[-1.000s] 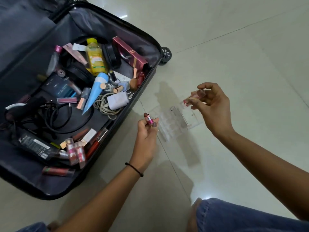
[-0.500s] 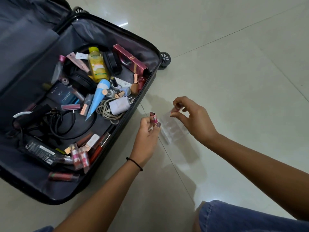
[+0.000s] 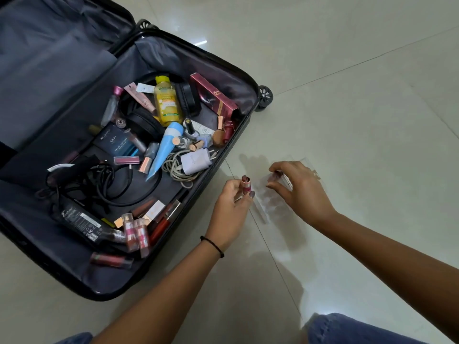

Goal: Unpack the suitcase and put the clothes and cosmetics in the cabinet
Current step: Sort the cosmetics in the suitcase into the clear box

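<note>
While knuckles-up, left grip (image 3: 229,207) round lipstick (image 3: 246,184).

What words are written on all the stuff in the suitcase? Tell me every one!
"SKAI": on the dark blue box.
"EAU DE", then a blurred word: lower on the same box.
Yellow bottle: label too blurred to read.
Maroon box: gold writing too blurred.
Black power adapter: print too small.

Glossy tiled floor (image 3: 347,120), cloth-lined suitcase (image 3: 62,78)
</note>
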